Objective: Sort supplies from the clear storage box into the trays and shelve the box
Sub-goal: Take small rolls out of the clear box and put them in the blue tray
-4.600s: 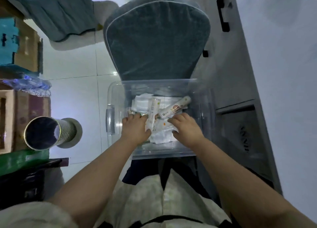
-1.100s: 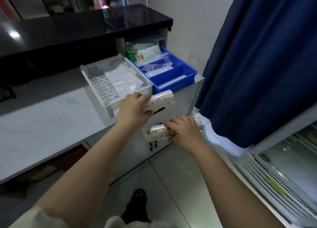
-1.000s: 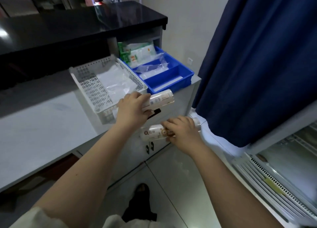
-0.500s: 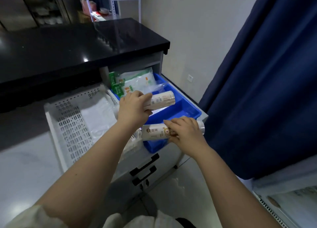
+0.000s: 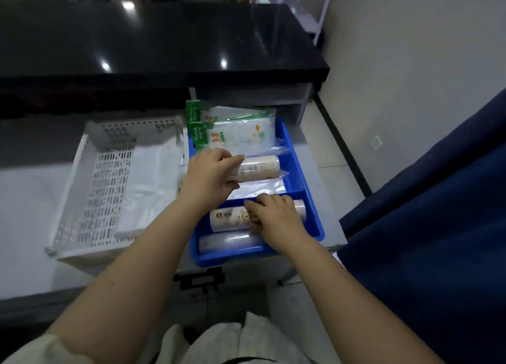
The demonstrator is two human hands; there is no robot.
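Grip check: left hand (image 5: 209, 176) wraps one roll (image 5: 260, 168) over the blue tray (image 5: 315, 218), right hand (image 5: 276, 218) holds second roll (image 5: 227, 218) in its front compartment.

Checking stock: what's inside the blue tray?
Green-labelled packets farthest, clear bags in the middle, a clear roll nearest. The left hand holds a beige roll over the bags; the right hand holds a printed roll beside the clear roll. Anything beneath is hidden.

Left end of the upper roll (image 5: 260, 168) out of sight inside the left hand (image 5: 208, 176) grip; label print illegible.
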